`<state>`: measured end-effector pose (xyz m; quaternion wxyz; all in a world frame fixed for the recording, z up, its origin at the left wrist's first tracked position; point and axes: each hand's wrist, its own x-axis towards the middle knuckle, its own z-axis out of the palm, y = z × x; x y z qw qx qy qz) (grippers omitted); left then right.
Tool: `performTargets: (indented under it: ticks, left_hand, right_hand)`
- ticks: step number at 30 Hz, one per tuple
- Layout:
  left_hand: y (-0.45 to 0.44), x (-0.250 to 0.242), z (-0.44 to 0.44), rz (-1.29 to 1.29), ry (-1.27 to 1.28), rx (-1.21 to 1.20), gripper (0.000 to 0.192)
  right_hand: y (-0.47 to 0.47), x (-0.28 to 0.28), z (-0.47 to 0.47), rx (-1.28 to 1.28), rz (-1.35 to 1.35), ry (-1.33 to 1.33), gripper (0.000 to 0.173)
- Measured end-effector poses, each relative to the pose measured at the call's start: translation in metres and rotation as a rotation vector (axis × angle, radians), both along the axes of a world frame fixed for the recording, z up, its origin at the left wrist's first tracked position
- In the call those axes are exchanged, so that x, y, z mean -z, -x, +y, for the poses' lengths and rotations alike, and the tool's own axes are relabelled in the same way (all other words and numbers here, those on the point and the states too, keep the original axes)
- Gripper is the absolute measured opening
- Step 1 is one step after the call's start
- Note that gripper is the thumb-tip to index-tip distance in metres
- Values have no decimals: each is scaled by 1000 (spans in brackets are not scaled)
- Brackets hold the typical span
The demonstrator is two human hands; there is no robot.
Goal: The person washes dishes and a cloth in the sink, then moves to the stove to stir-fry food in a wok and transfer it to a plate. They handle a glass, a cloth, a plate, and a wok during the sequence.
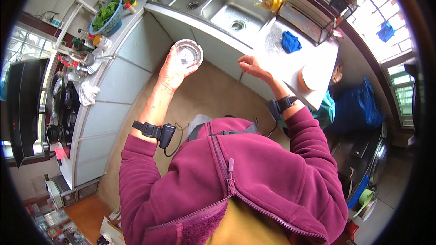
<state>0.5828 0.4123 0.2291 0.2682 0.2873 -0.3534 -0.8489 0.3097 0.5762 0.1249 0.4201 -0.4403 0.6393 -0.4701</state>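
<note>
My left hand (175,69) holds a round, clear glass ashtray or shallow dish (187,53) by its side, above the floor in front of the cabinets. My right hand (253,67) hangs in the air near the counter's front edge, fingers loosely curled and partly apart, with nothing seen in them. Beyond my hands lies a steel double-bowl sink (235,13). A crumpled blue cloth (291,42) rests on the wet, brightly lit counter to its right. Nearer to me on that counter is a round, pale-topped thing with a tan side (307,79).
Along the left counter stand a blue basket of leafy greens (108,18), jars, bottles, a white cloth (88,93) and a gas stove (63,98). A metal rack (320,20) borders the right counter. Blue bags (357,105) sit at the right.
</note>
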Motion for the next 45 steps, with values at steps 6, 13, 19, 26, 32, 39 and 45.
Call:
performTargets:
  ticks: [6, 13, 19, 26, 32, 39, 45]
  left_hand:
    - [59, 25, -122, -75, -80, 65, 51]
    - [189, 82, -311, -15, -140, 360, 50]
    - [287, 91, -409, -151, -183, 412, 53]
    - [361, 111, -454, -136, -230, 471, 78]
    - [397, 135, -456, -61, -352, 508, 80]
    - [408, 141, -439, -127, -437, 506, 74]
    - [398, 145, -436, -211, -427, 515, 74]
  right_hand:
    - [54, -20, -142, 76, 149, -80, 30]
    - [143, -14, -308, 350, 355, -304, 40]
    - [223, -6, -396, 749, 542, -306, 37]
    - [272, 20, -431, 895, 608, -601, 37]
    - [294, 22, -420, 825, 959, -560, 18]
    - [297, 27, -412, 823, 1013, -489, 16]
    - [286, 44, -414, 793, 1059, -422, 25]
